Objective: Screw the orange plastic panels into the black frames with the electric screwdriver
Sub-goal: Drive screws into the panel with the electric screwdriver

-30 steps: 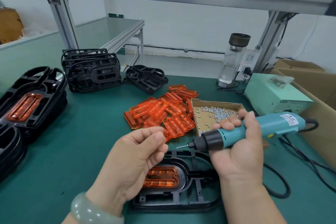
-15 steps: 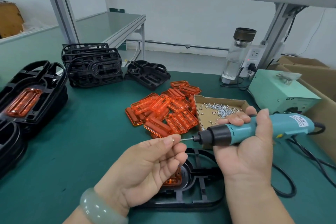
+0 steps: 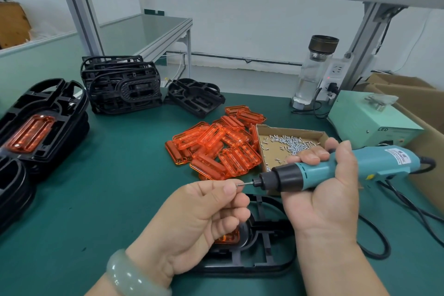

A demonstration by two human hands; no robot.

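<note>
My right hand (image 3: 329, 190) grips the teal electric screwdriver (image 3: 336, 170), held level with its bit pointing left. At the bit's tip, thumb and forefinger of my left hand (image 3: 199, 221) pinch a small screw (image 3: 238, 184). Below both hands a black frame (image 3: 262, 255) lies on the green mat, an orange panel (image 3: 228, 238) seated in it and mostly hidden by my left hand. A heap of loose orange panels (image 3: 216, 146) lies in the middle of the mat. Beside it a cardboard tray (image 3: 264, 151) holds several silver screws (image 3: 292, 143).
Frames with orange panels fitted (image 3: 38, 125) are stacked at the left edge. Bare black frames (image 3: 122, 86) stand behind, one more (image 3: 195, 97) lies flat. A glass bottle (image 3: 312, 72), a pale green power unit (image 3: 367, 118) and cardboard boxes (image 3: 413, 96) fill the right. The tool's black cable (image 3: 377, 243) loops on the mat.
My left hand rose from the frame and brought its pinched screw up to the screwdriver's bit. The right hand shifted slightly right with the tool.
</note>
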